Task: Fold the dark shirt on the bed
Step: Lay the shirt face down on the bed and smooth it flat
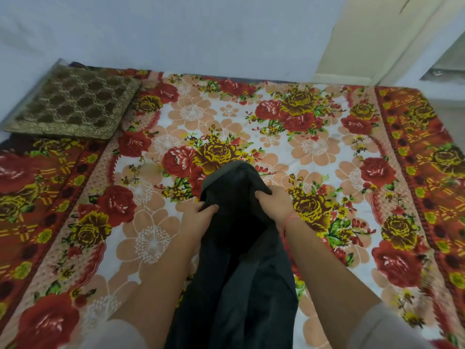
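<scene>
The dark shirt (234, 248) hangs bunched in a long narrow strip between my forearms, above the floral bedsheet (314, 152). My left hand (198, 217) grips its left edge with curled fingers. My right hand (274, 200) grips the right edge a little higher, near the top fold. The shirt's upper end droops over toward the middle of the bed, and its lower end runs out of view at the bottom of the frame.
A brown cushion (73, 104) with a gold lattice pattern lies at the bed's far left corner. A pale wall (176, 34) runs behind the bed, with a cream door frame (377, 39) at the far right.
</scene>
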